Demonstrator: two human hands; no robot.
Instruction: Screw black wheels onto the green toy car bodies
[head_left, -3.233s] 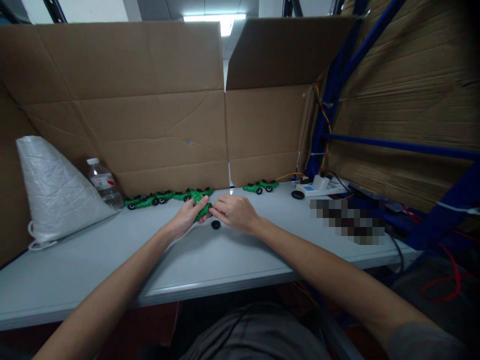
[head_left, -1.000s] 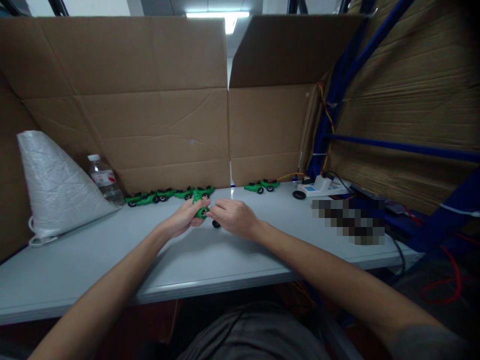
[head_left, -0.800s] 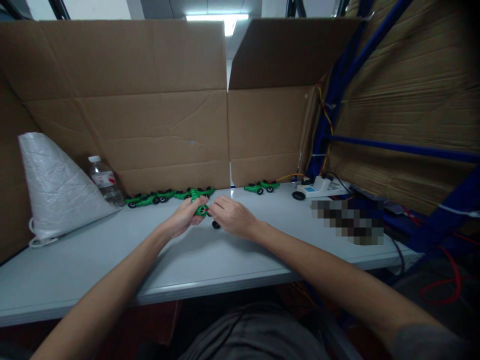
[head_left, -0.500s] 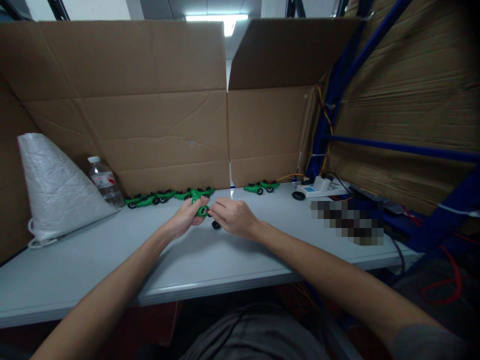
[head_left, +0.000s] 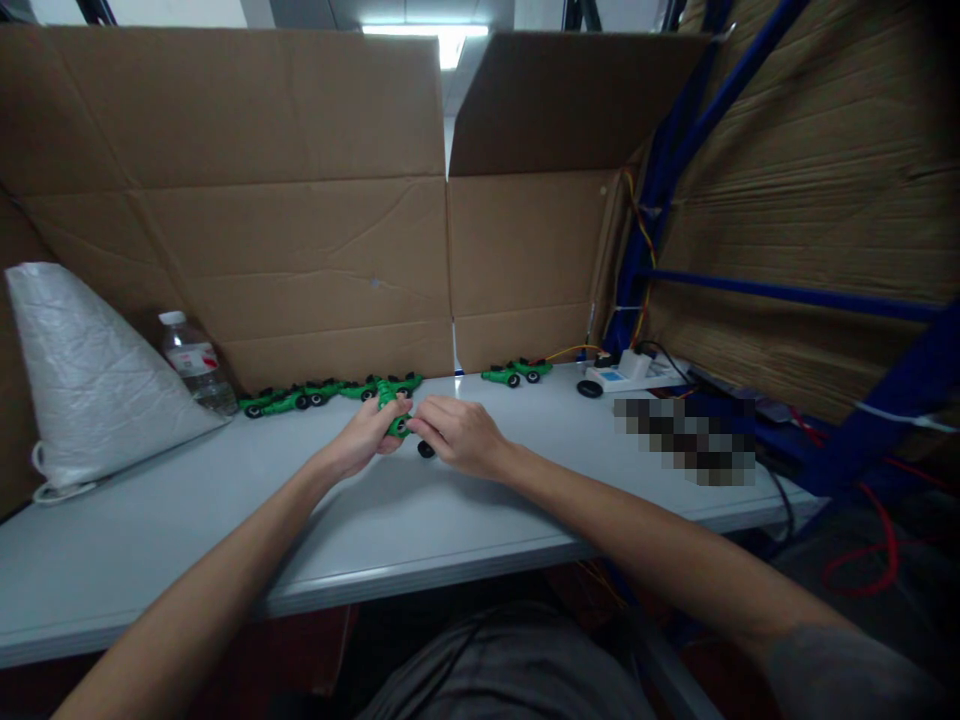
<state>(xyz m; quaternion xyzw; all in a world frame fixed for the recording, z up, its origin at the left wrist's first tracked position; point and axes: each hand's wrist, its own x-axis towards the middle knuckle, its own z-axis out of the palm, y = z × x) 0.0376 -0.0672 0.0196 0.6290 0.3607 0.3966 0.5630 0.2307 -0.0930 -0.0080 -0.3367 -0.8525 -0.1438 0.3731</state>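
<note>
Right hand (head_left: 461,435) moved nearer wheel (head_left: 425,450); green car (head_left: 397,426) pinched in left fingers (head_left: 390,443); right fingers (head_left: 431,420): can't tell

You can read no words or numbers here. The bottle (head_left: 199,368) on your left wears a pale label (head_left: 191,359) with red on it, its print too small and blurred to make out. Whether the blue patch (head_left: 613,377) on the power strip (head_left: 660,377) bears print, you cannot tell.
</note>
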